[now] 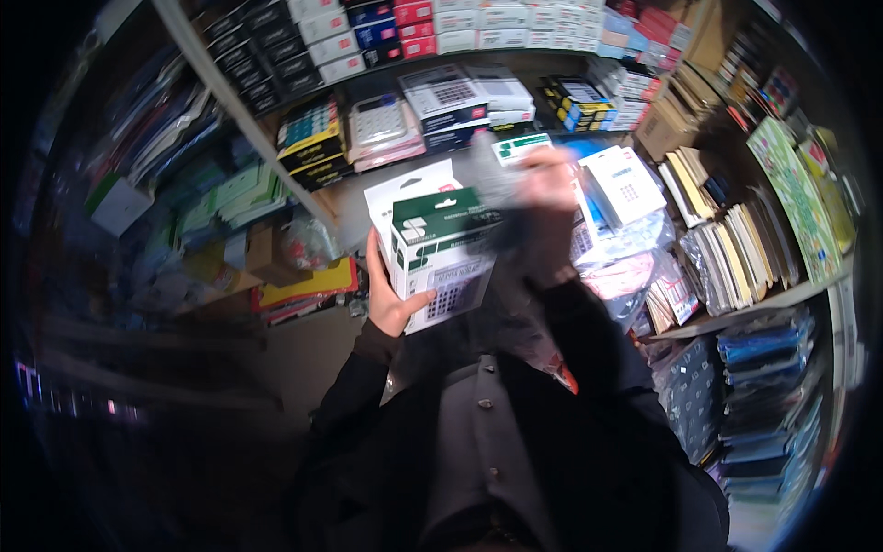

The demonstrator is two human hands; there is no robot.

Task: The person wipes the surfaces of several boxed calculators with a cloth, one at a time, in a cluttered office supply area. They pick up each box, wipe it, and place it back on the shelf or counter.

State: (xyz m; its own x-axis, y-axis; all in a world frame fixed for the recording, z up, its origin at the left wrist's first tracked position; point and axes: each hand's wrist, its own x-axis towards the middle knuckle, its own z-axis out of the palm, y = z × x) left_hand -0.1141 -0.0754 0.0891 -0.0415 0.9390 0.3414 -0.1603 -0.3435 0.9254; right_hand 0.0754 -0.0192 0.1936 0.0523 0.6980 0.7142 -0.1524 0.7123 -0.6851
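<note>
My left hand holds a green and white calculator box upright in front of me, with the thumb across its front face. Behind it a white box with a hanging slot stands in the same grip. My right hand is raised to the right of the boxes, strongly blurred. A grey, blurred thing lies at its fingers; whether the hand grips it cannot be told. Just behind this hand is another green and white box, partly hidden.
Calculator boxes line the shelf ahead, beneath stacked small cartons. At right, a white calculator box rests on plastic-wrapped goods, near upright envelopes. A slanting shelf post rises at left, beside green folders.
</note>
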